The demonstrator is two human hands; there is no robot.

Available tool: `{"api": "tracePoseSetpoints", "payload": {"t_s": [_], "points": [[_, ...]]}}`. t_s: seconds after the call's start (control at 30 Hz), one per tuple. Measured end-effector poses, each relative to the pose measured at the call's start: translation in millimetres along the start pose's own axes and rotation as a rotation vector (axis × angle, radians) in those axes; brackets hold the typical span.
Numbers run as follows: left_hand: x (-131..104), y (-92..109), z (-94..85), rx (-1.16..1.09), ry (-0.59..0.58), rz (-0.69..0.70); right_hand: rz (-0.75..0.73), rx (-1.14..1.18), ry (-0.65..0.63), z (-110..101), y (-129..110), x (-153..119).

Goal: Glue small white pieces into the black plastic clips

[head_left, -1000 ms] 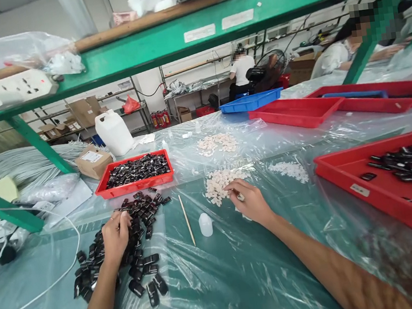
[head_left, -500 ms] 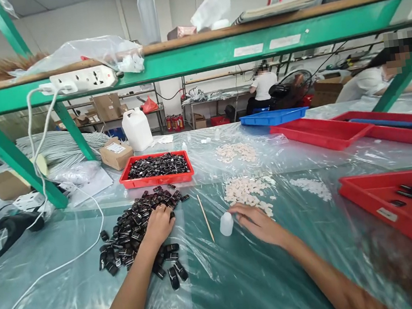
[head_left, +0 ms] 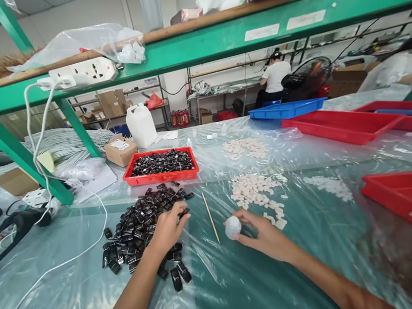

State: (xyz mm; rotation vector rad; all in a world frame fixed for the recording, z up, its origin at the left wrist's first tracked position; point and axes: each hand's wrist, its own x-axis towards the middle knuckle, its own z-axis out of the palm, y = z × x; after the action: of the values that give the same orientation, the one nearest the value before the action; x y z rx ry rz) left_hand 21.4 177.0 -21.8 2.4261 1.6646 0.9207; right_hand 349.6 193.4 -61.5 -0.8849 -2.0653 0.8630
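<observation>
Small translucent white container [head_left: 233,228], one: in the right hand [head_left: 242,224], thumb and fingers clamped on its side, tipped, over the middle of the film-covered table [head_left: 223,293]; contents, if any, cannot be told. Black piece [head_left: 185,211], one: pinched between thumb and fingers of the left hand [head_left: 170,224], at the right side of a loose heap of black pieces [head_left: 135,233] on the table's left half. Wooden stick [head_left: 211,218], one: flat between the two hands. Pale pieces [head_left: 251,189]: a loose heap just beyond the right hand, some trailing close to it; a second pale heap [head_left: 245,148] nearer the table's far edge. Small white pieces [head_left: 329,187]: a spread patch toward the right edge. Red tray [head_left: 162,178]: beyond the black heap, filled with similar black pieces. Labelled red tray [head_left: 387,192]: at the table's right edge, partly out of view, a few dark pieces inside. Blue tray [head_left: 288,109]: by the far edge, next to a shallow red tray [head_left: 341,128]; behind the latter, another red tray [head_left: 369,106] with a blue item [head_left: 411,113] in it. White jug [head_left: 141,127]: upright toward the far left corner, contents hidden, beside a cardboard box [head_left: 120,152].
</observation>
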Motion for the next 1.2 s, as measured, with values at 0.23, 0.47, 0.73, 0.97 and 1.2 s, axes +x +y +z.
{"api": "tracePoseSetpoints", "payload": {"t_s": [0.23, 0.47, 0.73, 0.97, 1.2], "points": [[-8.8, 50.7, -5.9, -0.110, 0.024, 0.196, -0.125, 0.000, 0.194, 12.4, -21.1, -23.9], [-15.2, 66.3, -8.7, -0.081, 0.061, 0.312, -0.237, -0.037, 0.329, 10.6, -38.0, -32.2], [-15.6, 80.0, -16.9, -0.030, 0.047, 0.337, -0.265, -0.074, 0.334, 12.6, -38.3, -35.3], [-17.1, 79.6, -14.4, 0.000, 0.076, 0.332, -0.291, -0.089, 0.336, 12.0, -44.2, -40.8], [-17.3, 81.9, -12.8, -0.027, 0.083, 0.319, -0.323, -0.041, 0.351, 8.8, -45.1, -43.4]]}}
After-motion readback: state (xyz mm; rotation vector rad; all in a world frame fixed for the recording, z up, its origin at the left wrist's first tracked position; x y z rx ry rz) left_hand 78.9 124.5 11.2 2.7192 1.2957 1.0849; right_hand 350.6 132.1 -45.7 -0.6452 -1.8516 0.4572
